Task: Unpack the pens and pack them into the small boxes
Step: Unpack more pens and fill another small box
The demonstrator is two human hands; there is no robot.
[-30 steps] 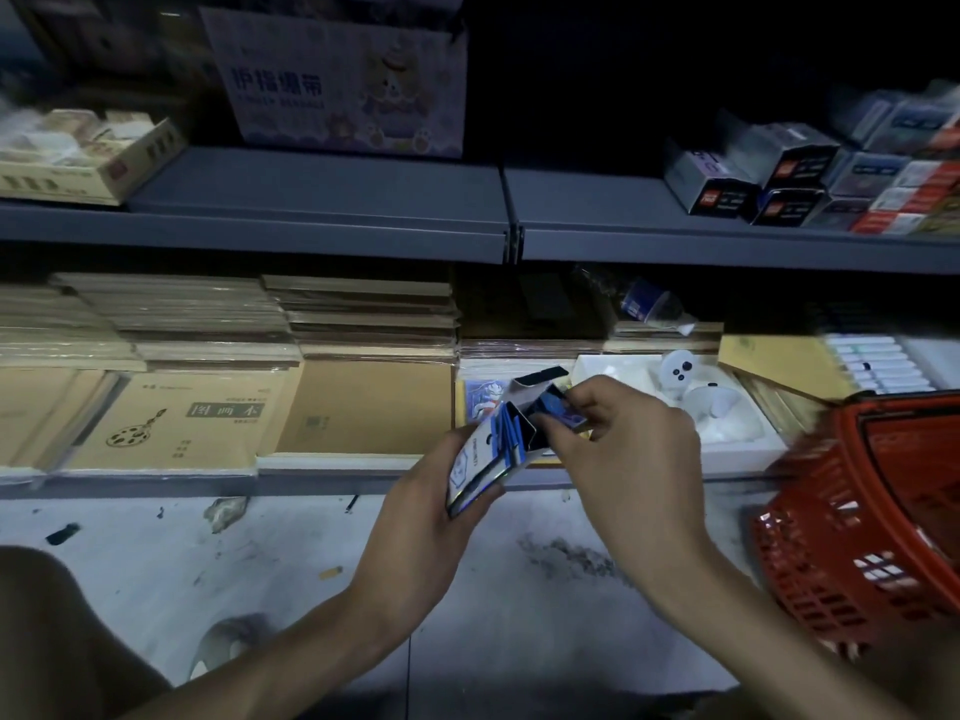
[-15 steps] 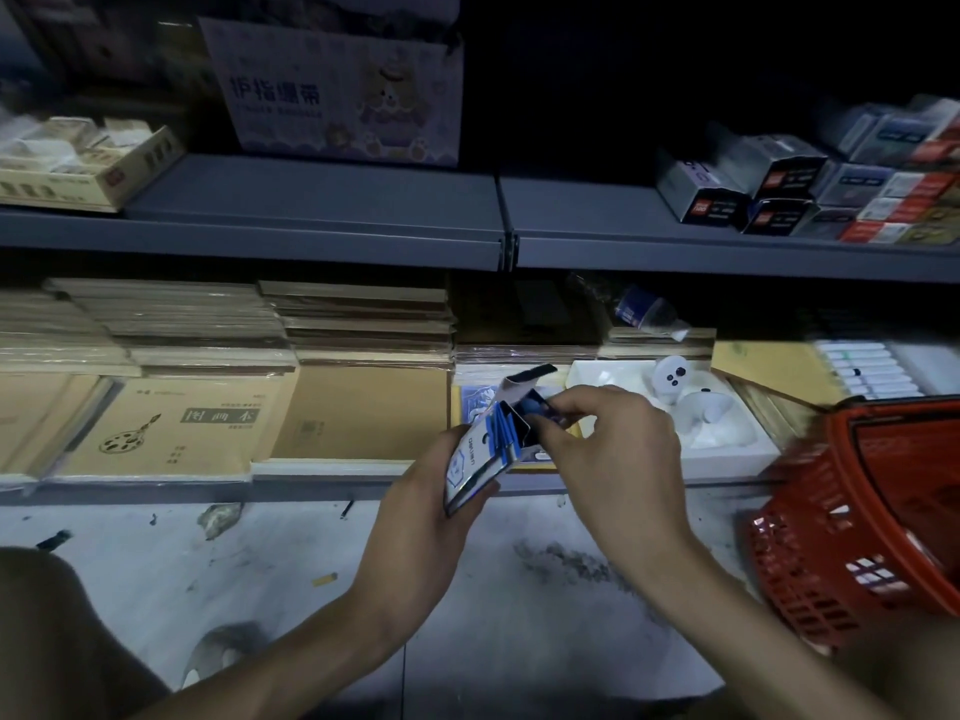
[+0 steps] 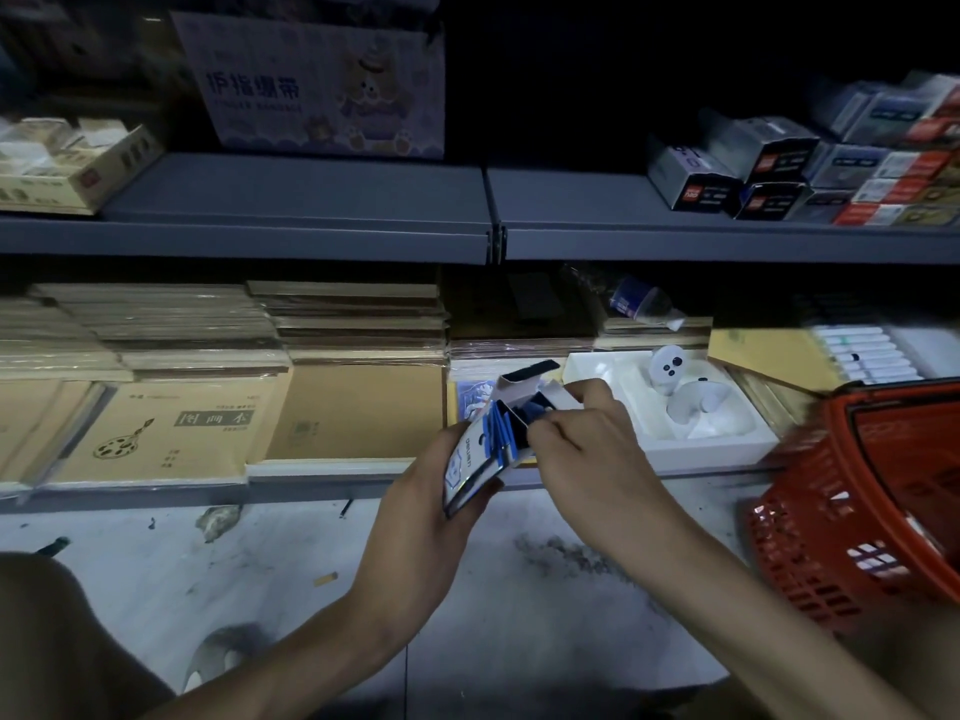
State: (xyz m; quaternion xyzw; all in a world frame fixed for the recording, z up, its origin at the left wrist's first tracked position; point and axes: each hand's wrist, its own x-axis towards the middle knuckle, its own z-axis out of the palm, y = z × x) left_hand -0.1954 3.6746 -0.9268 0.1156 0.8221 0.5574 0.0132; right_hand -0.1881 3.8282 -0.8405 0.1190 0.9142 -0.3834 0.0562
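Kraft-brown notebooks (image 3: 176,423) lie stacked on the low shelf at far left, none of them in hand. Right of them my left hand (image 3: 415,491) wraps round the lower end of the small box (image 3: 467,470) and holds it tilted, open mouth up and away from me. Blue pens (image 3: 497,433) stand bunched inside that mouth, their ends showing at the rim. Against a second ago the box sits in nearly the same spot and the pens look no deeper. What differs is my right hand (image 3: 587,444): it has drawn in on the mouth and now pinches there with curled fingers, on a white side flap or a pen beneath it, I cannot tell which. The dark-tipped top flap (image 3: 527,372) still stands open. I judge filling is about done for this box and closing is starting. Further right a white tray (image 3: 649,449) holds pale figures, and the red basket (image 3: 857,511) sits at the edge, apart from both hands.
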